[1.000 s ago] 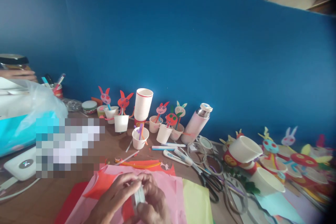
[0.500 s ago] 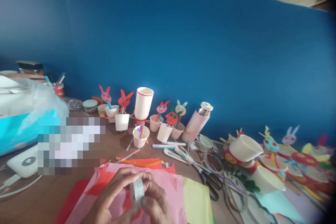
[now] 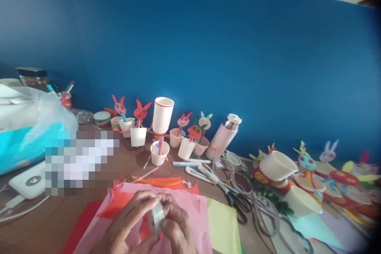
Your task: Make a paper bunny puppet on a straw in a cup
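Low in the middle of the view, both hands meet over a pink paper sheet. My left hand and my right hand together pinch a small roll of clear tape, fingers curled round it. A piece of red paper lies under the hands on the pink sheet. A yellow-green sheet lies just to the right.
Behind stand a stack of white paper cups, several cups with paper bunny figures, a pink flask, markers, scissors, tape rings and more cup crafts at right. A power bank and teal box sit left.
The tape roll has turned slightly between my fingers and the view has shifted a little. A person's hand at the far left edge is no longer in view.
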Motion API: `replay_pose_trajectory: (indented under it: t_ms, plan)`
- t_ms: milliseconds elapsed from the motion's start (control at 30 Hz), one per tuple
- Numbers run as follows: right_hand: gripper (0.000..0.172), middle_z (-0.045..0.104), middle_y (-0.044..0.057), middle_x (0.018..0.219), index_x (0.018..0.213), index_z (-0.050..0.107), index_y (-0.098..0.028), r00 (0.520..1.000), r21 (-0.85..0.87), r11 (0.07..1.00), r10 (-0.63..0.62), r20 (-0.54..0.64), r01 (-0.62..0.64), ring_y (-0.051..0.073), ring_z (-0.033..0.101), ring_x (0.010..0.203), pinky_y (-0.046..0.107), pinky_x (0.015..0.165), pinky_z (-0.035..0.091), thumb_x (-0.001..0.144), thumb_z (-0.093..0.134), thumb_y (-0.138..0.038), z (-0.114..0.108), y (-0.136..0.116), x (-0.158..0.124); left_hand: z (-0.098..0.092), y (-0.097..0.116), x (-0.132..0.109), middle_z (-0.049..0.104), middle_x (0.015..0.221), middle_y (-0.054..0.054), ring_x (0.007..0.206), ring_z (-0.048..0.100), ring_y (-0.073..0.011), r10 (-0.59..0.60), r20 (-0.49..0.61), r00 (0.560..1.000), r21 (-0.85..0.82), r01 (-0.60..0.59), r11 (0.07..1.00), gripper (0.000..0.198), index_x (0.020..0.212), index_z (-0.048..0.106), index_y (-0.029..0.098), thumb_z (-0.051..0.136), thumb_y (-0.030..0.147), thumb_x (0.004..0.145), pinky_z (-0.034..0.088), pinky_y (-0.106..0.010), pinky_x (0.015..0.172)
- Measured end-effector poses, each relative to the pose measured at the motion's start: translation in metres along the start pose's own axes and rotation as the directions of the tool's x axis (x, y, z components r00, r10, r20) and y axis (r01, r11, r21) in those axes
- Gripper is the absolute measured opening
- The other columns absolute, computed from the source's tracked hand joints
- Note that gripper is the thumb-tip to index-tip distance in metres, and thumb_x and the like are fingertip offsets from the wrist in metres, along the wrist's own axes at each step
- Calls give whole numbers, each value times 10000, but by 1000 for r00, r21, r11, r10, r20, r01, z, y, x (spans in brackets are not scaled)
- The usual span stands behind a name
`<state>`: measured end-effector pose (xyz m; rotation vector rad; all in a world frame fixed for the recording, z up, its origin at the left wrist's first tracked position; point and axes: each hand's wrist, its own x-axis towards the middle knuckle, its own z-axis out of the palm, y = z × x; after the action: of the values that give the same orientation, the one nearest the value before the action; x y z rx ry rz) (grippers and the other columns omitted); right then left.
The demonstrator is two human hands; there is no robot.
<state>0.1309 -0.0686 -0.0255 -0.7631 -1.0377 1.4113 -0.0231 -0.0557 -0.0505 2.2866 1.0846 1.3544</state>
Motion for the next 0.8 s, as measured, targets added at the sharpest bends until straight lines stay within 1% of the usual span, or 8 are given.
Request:
replay_pose_trajectory:
  t_ms: [133,267,333,400,467,600,733,800]
  plan:
    - [120,625,49,938,625,654,-203,1000,-15,1000,11,16,-11,165,560,633,264,523,448,700,595,-276,0,0,1,0,-1,-2,592,1184,-64,1105,591,-200,-24,-1,1000,10,24,1000,405,1234,504,272,601,283,841,473,-227,947]
    - [170,616,53,850,613,663,-201,999,-5,999,-35,30,35,208,584,769,277,601,472,731,594,-302,0,3,2,-3,3,4,605,1157,-51,1076,607,-207,-46,36,998,-66,48,997,455,1210,511,288,663,232,785,494,-238,929]
    - [172,612,59,863,644,694,-205,998,16,999,-49,37,49,225,577,821,283,613,473,720,609,-333,0,4,3,-6,7,9,613,1133,-34,1039,625,-196,-76,50,996,-109,81,991,448,1183,520,302,675,220,771,515,-230,897]
    - [176,609,64,897,674,710,-205,999,34,999,-35,38,33,230,573,811,279,576,465,689,641,-367,0,5,2,-8,10,13,616,1118,-31,1017,634,-194,-108,66,992,-148,116,982,419,1165,525,303,665,221,779,534,-236,872]
    - [192,604,61,899,669,702,-204,999,36,999,-21,24,21,224,563,789,284,579,467,663,672,-394,0,7,2,-8,11,13,620,1118,-42,1015,638,-208,-120,67,991,-157,129,979,401,1159,529,296,656,221,787,546,-257,860]
    - [254,562,36,831,628,644,-204,999,24,999,-27,-23,28,192,527,718,310,651,479,652,695,-452,0,14,2,-4,7,8,631,1144,-62,1054,629,-234,-69,22,997,-71,71,995,422,1184,536,286,659,211,787,527,-284,898]
    - [279,539,28,884,631,598,-212,999,55,998,-24,-38,26,160,498,644,267,543,449,636,710,-467,-1,23,2,0,4,2,633,1151,-74,1057,628,-229,-6,10,1000,-11,6,1000,419,1220,528,278,607,193,817,523,-275,896]
    - [261,536,30,893,641,603,-211,998,63,997,-43,-36,46,161,496,658,264,554,443,649,706,-451,-1,24,2,1,4,2,629,1159,-79,1069,620,-233,-8,16,1000,9,8,1000,424,1221,526,275,600,180,815,523,-279,896]
